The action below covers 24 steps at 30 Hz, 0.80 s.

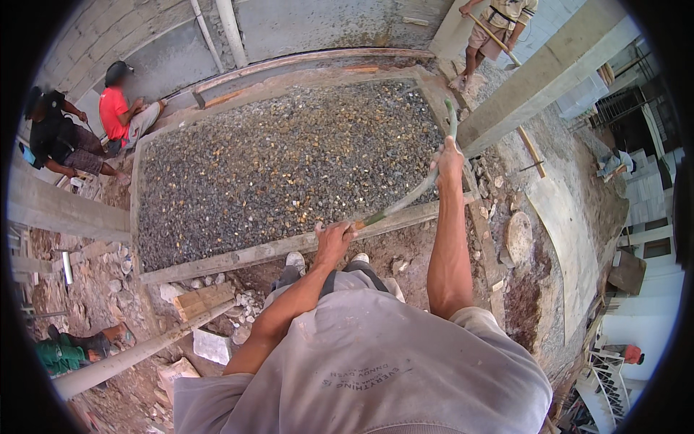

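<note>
A curved greenish-grey hose stretches between my two hands, over the near right corner of a gravel bed. My left hand is closed around its lower end, just above the bed's near border. Farther out, my right hand grips it near the other end, and a short greenish piece extends past my fingers toward the far side. Both arms reach forward, the right one straighter. My shoes stand close to the border.
A concrete pillar rises beside the bed's right side. People in red and black shirts are at left; another person holds a long handle at upper right. Planks, a pole and rubble lie at near left.
</note>
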Each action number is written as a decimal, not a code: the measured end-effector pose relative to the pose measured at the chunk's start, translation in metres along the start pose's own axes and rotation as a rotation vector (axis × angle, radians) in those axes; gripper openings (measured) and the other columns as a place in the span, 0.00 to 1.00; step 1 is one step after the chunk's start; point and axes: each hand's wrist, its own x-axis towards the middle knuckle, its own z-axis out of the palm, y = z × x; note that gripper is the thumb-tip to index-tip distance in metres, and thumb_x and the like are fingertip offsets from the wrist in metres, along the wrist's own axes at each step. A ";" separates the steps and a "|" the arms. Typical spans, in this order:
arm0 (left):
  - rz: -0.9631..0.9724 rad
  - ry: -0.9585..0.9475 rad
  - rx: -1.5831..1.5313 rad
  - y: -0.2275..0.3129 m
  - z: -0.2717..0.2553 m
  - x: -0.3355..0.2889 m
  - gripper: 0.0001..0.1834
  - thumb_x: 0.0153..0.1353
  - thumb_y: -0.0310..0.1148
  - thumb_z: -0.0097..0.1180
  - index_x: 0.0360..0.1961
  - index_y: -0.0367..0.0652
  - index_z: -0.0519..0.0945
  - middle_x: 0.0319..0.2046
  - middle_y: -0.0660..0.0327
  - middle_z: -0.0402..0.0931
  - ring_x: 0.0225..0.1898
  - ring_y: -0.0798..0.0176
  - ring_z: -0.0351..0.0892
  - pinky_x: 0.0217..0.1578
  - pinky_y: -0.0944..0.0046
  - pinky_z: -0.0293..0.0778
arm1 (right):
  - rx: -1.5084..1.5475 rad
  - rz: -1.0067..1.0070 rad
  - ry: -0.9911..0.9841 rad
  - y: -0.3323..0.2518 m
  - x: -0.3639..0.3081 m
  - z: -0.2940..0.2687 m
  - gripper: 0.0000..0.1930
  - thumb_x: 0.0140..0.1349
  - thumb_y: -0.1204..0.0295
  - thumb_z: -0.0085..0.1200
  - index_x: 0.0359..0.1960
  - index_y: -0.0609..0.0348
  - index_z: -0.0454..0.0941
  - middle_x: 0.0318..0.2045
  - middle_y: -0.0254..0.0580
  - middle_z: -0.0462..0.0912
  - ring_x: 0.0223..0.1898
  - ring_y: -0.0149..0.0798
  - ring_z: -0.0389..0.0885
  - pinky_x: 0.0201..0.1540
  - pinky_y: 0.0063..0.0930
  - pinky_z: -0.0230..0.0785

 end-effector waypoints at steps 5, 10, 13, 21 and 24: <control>-0.033 -0.007 0.000 0.004 0.002 -0.001 0.19 0.56 0.41 0.56 0.47 0.44 0.76 0.45 0.58 0.76 0.51 0.54 0.71 0.56 0.38 0.49 | -0.013 0.017 0.029 -0.001 0.000 -0.006 0.16 0.65 0.60 0.44 0.25 0.58 0.67 0.17 0.31 0.62 0.12 0.28 0.61 0.12 0.23 0.57; 0.021 -0.013 0.000 0.002 0.007 0.002 0.19 0.57 0.42 0.56 0.47 0.44 0.76 0.46 0.57 0.76 0.52 0.53 0.71 0.56 0.37 0.48 | -0.044 -0.009 0.063 -0.002 0.004 -0.011 0.17 0.66 0.59 0.43 0.24 0.59 0.67 0.15 0.32 0.63 0.11 0.30 0.62 0.12 0.26 0.56; 0.021 -0.008 -0.009 0.006 0.008 0.004 0.20 0.56 0.42 0.56 0.46 0.43 0.76 0.45 0.56 0.76 0.52 0.53 0.71 0.56 0.37 0.47 | -0.068 -0.004 0.071 -0.009 0.001 -0.014 0.17 0.66 0.60 0.42 0.24 0.60 0.67 0.14 0.32 0.63 0.11 0.30 0.62 0.12 0.26 0.56; 0.042 0.032 -0.054 0.009 0.023 0.014 0.19 0.56 0.42 0.57 0.45 0.42 0.77 0.44 0.55 0.77 0.51 0.54 0.72 0.55 0.37 0.48 | -0.030 -0.051 0.101 -0.009 0.017 -0.030 0.17 0.65 0.59 0.43 0.25 0.60 0.67 0.14 0.32 0.63 0.11 0.30 0.62 0.12 0.26 0.57; 0.043 0.016 -0.015 0.017 0.024 0.016 0.19 0.56 0.41 0.57 0.45 0.42 0.77 0.43 0.55 0.77 0.50 0.54 0.72 0.54 0.37 0.49 | -0.042 -0.056 0.119 -0.012 0.020 -0.038 0.17 0.65 0.59 0.43 0.25 0.61 0.67 0.14 0.32 0.62 0.11 0.30 0.62 0.12 0.26 0.57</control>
